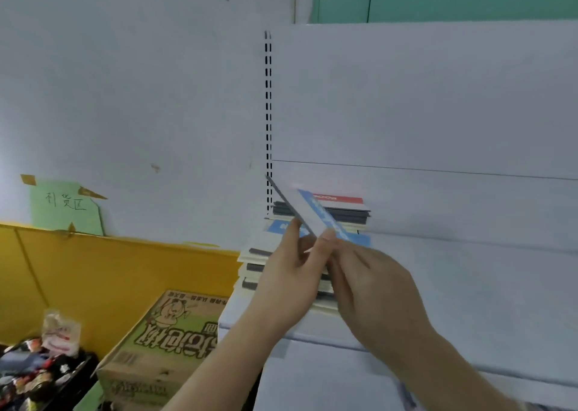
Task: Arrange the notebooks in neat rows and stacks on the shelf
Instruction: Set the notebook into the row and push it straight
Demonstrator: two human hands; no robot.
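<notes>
Both hands hold a thin white notebook with a blue band (308, 213), tilted on edge above the shelf's left end. My left hand (289, 273) pinches its lower left edge and my right hand (372, 288) grips its lower right corner. Under it lies a front stack of notebooks (256, 257) with cream covers and dark spines, partly hidden by my hands. Behind that stack sits a second stack (341, 212) against the back panel, topped by a white notebook with a red band.
The white shelf (469, 285) stretches right of the stacks, with a white back panel and a slotted upright (268, 113). Left of the shelf stand a printed cardboard box (165, 342), a yellow board (109, 270) and a bin of packaged goods (37, 370).
</notes>
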